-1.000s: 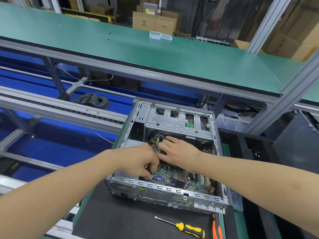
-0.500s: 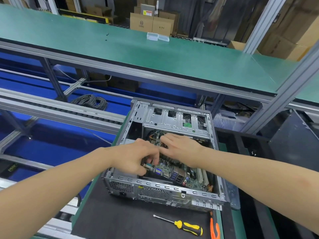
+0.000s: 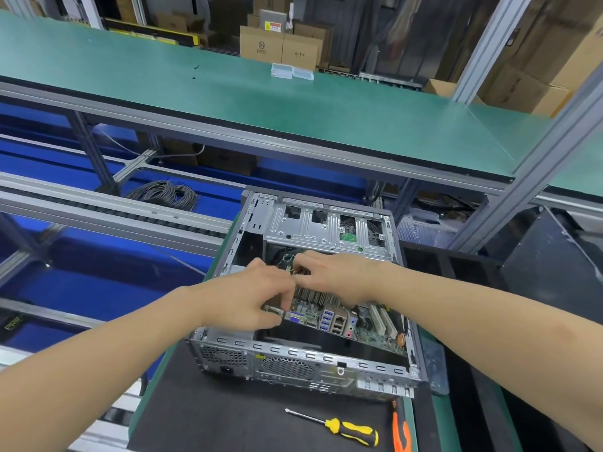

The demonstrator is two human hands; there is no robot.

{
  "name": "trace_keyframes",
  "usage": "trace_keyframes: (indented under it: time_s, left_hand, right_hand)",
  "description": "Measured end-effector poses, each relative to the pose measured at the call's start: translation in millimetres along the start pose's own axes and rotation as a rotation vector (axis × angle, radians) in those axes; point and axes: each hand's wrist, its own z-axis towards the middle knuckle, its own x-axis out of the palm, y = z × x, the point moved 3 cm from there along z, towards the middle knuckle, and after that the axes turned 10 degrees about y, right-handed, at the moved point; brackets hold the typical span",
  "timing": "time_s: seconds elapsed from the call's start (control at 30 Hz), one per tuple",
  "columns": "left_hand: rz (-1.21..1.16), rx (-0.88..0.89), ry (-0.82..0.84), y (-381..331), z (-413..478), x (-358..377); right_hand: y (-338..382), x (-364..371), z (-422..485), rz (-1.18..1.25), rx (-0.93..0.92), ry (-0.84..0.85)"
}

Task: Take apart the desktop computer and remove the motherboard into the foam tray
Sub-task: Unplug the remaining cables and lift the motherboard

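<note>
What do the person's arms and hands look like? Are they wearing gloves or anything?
No gloves. The left hand and the right hand are both bare, and no ring shows on the fingers in view. The left forearm and the right forearm are bare too, right to the picture's edge: no sleeves, no watch, no wristband.

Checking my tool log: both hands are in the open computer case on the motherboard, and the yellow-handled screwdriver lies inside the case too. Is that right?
Not quite. The head view shows the yellow-handled screwdriver lying on the black mat in front of the case, outside it. The left hand and right hand are in the open case on the motherboard.
</note>
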Motion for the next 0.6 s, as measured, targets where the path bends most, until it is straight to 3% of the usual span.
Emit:
trace_keyframes:
  time_s: [0.07, 0.13, 0.23, 0.4, 0.6]
  left_hand:
    - [0.132, 0.099, -0.192, -30, 6, -3]
    - [0.080, 0.237, -0.247, -70, 22, 5]
    - [-0.126, 0.206, -0.067, -116, 66, 25]
    - [0.057, 0.052, 0.131, -144, 118, 34]
    - [-0.580, 0.082, 0.014, -131, 111, 23]
  right_hand:
    - [-1, -3, 0, 0.001, -0.025, -0.008]
    - [-1, -9, 0, -0.046, -0.047, -0.054]
    - [-2, -16, 0, -0.159, -0.081, -0.104]
    - [-2, -13, 1, -0.175, -0.058, -0.059]
    - [-4, -9, -1, -0.133, -0.086, -0.107]
